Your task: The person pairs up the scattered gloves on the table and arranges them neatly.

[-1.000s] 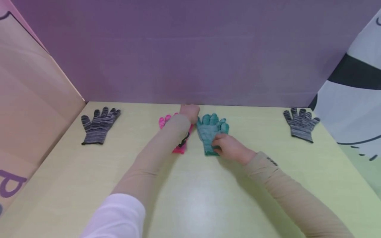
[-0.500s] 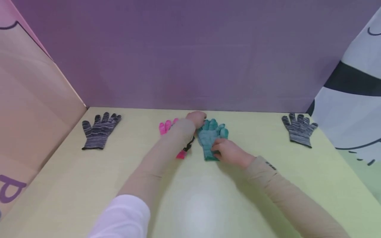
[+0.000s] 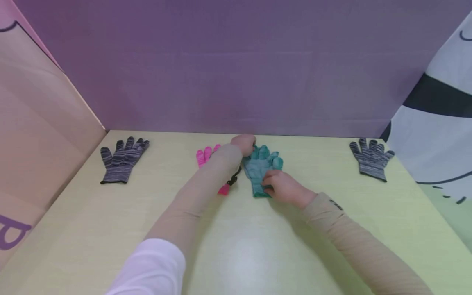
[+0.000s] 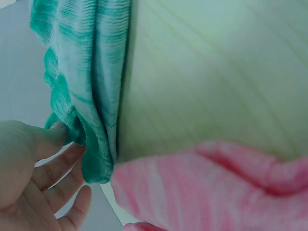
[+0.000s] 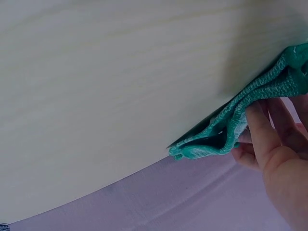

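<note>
A teal knit glove (image 3: 257,170) lies palm-flat on the table, its fingers toward the back wall. At its upper left, my left hand (image 3: 244,144) pinches one green fingertip of it between thumb and finger, as the left wrist view shows. My right hand (image 3: 285,188) has its fingers curled at the glove's lower right edge; in the right wrist view they hold the glove near its folded, gaping cuff (image 5: 207,144). Beneath my left forearm lies a pink glove (image 3: 204,157), mostly hidden in the head view, with a dark twisted strip (image 3: 233,179) along its right side.
A grey-and-black striped glove (image 3: 121,162) lies at the table's back left, and a similar striped glove (image 3: 372,159) at the back right. A purple wall (image 3: 236,73) rises behind the pale wooden table (image 3: 236,254). Printed side panels (image 3: 33,114) stand on both sides.
My left hand has moved slightly right, from above the pink glove to the teal glove's upper left, and now pinches it. My right hand stays at the teal glove's lower edge.
</note>
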The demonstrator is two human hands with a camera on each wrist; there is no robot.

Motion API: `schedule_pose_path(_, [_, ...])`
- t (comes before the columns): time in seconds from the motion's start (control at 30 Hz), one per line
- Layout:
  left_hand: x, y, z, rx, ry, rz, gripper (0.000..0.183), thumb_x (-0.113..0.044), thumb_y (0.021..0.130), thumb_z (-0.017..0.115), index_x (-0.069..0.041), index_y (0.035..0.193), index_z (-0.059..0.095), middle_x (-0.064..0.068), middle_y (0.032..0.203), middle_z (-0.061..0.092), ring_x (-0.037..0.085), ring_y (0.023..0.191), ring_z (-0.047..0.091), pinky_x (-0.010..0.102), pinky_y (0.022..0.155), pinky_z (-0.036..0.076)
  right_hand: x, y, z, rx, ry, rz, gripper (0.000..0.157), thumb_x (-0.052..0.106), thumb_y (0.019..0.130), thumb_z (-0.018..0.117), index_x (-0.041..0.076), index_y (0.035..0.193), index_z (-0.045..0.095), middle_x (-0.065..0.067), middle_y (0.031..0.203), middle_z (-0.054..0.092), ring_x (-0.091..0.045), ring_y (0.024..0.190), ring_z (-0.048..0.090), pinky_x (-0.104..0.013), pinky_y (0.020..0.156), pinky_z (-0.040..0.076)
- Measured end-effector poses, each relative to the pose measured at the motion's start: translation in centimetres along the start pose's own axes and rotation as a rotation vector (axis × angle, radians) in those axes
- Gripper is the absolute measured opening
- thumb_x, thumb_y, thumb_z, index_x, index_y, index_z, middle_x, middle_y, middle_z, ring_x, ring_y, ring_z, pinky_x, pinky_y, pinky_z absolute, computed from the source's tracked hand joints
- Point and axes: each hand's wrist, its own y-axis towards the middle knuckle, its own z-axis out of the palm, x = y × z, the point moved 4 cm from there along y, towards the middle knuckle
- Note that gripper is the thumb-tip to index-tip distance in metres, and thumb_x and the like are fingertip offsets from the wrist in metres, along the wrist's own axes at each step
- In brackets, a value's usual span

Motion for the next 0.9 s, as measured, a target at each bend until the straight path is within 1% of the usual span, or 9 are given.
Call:
schedule_pose_path(0.07, [0.3,-0.1,-0.2,-0.022,-0.017,-0.012,0.026,-0.020,0.097,0.050,-0.008,0.117,0.061,0.007,0.118,0.063,0.022,0.104,0.058,0.037,0.088,0.049,0.1,0.0,0.0,0.000,-0.001,-0.004,0.011,0.000,0.076,0.072,-0.001,0.088,0.072,-0.009,0.086,0.065,-0.024,0.082,0.063,-0.035,0.077,0.054])
schedule_pose_path(0.17, [0.5,-0.1,-0.3,-0.045,-0.044,-0.035,0.022,-0.016,0.094,0.052,-0.008,0.110,0.063,0.007,0.111,0.065,0.021,0.096,0.058,0.036,0.083,0.050,0.1,0.0,0.1,-0.005,0.003,-0.010,0.012,0.000,0.076,0.072,-0.001,0.088,0.072,-0.009,0.086,0.064,-0.023,0.081,0.062,-0.034,0.076,0.054])
schedule_pose_path(0.27, [0.5,0.0,-0.2,-0.033,-0.049,-0.042,0.017,-0.011,0.091,0.052,-0.007,0.101,0.065,0.006,0.103,0.066,0.019,0.088,0.057,0.034,0.078,0.050,0.1,0.0,0.1,-0.009,0.009,-0.003,0.012,0.000,0.077,0.072,-0.001,0.088,0.072,-0.009,0.087,0.065,-0.024,0.082,0.063,-0.034,0.077,0.054])
schedule_pose_path(0.37, [0.4,0.1,0.0,-0.015,-0.049,-0.041,0.016,-0.007,0.091,0.051,-0.007,0.094,0.067,0.005,0.097,0.067,0.018,0.084,0.056,0.032,0.077,0.050,0.0,-0.1,0.1,-0.008,0.008,0.010,0.013,0.001,0.077,0.073,-0.001,0.089,0.072,-0.010,0.088,0.065,-0.024,0.084,0.063,-0.035,0.078,0.054])
schedule_pose_path(0.53, [0.5,0.3,0.3,-0.027,-0.055,-0.056,0.014,-0.005,0.090,0.053,-0.006,0.093,0.067,0.005,0.095,0.067,0.019,0.085,0.058,0.032,0.081,0.050,-0.1,0.0,0.1,0.000,0.004,0.005,0.014,0.001,0.077,0.073,-0.001,0.090,0.073,-0.010,0.088,0.065,-0.025,0.084,0.063,-0.034,0.078,0.054])
schedule_pose_path(0.7, [0.5,0.5,0.3,-0.026,-0.047,-0.039,0.015,-0.005,0.091,0.052,-0.006,0.093,0.066,0.006,0.095,0.067,0.020,0.086,0.059,0.032,0.080,0.051,-0.1,0.1,0.2,-0.007,0.002,-0.009,0.014,0.001,0.077,0.074,-0.001,0.090,0.073,-0.010,0.087,0.065,-0.024,0.082,0.063,-0.033,0.077,0.054])
schedule_pose_path(0.8, [0.6,0.7,0.0,-0.056,-0.011,-0.031,0.013,-0.005,0.090,0.053,-0.005,0.090,0.066,0.006,0.092,0.067,0.020,0.084,0.058,0.032,0.079,0.051,-0.1,0.0,0.2,-0.020,0.003,-0.013,0.013,0.002,0.077,0.074,-0.002,0.090,0.073,-0.010,0.087,0.065,-0.024,0.082,0.063,-0.034,0.076,0.054])
schedule_pose_path(0.9, [0.4,1.0,-0.3,-0.085,0.019,-0.019,0.010,-0.007,0.089,0.056,-0.006,0.089,0.066,0.006,0.092,0.067,0.020,0.087,0.060,0.033,0.082,0.050,-0.1,-0.1,0.3,-0.026,-0.007,-0.016,0.013,0.001,0.076,0.074,-0.001,0.088,0.073,-0.010,0.086,0.065,-0.024,0.081,0.063,-0.034,0.076,0.054])
